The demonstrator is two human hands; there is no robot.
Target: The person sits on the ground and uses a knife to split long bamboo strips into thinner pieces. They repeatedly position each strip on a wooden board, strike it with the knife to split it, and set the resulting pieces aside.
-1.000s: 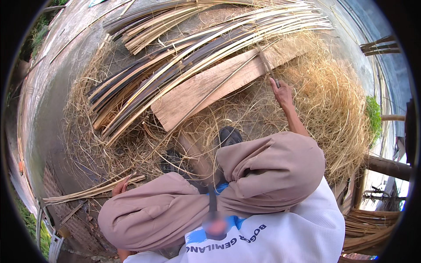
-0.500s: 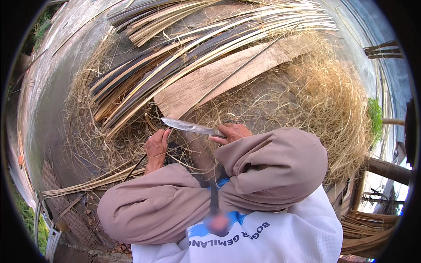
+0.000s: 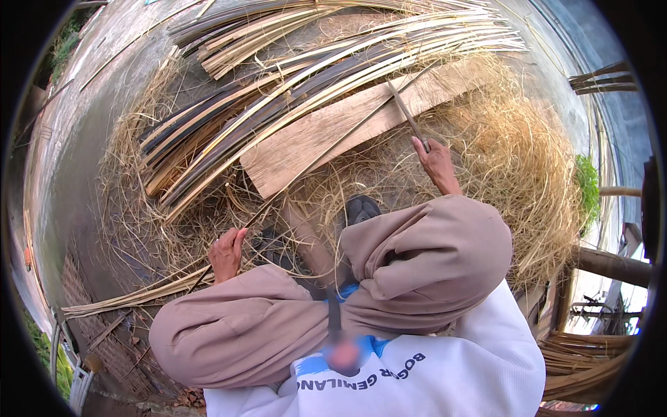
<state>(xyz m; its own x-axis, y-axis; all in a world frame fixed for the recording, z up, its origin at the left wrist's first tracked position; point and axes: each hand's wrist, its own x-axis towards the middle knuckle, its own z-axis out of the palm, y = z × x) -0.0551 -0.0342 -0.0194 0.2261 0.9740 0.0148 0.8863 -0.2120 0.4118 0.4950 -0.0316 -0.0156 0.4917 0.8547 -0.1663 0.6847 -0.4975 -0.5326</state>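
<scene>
My left hand (image 3: 226, 255) is closed around a long thin bamboo strip (image 3: 337, 144) beside my left knee. From there the strip slants up to the right, over a flat wooden board (image 3: 271, 163), and its other end pokes out below the hand. Farther out on the right, my right hand (image 3: 436, 165) grips a knife (image 3: 406, 115). Its long blade points up and left, with the tip over the board, at or close to the strip's far part. Whether blade and strip touch, I cannot tell.
Beyond the board lies a wide bundle of split bamboo strips (image 3: 326, 76). Curly shavings (image 3: 514, 167) are heaped at right and scattered around my feet. A few pale strips (image 3: 139, 297) lie at left by my knee. A thick pole (image 3: 611, 265) stands out at the right edge.
My right hand has carried the knife away to the upper right, from near my left hand to over the board's far part. My left hand has moved down and left, still on the strip.
</scene>
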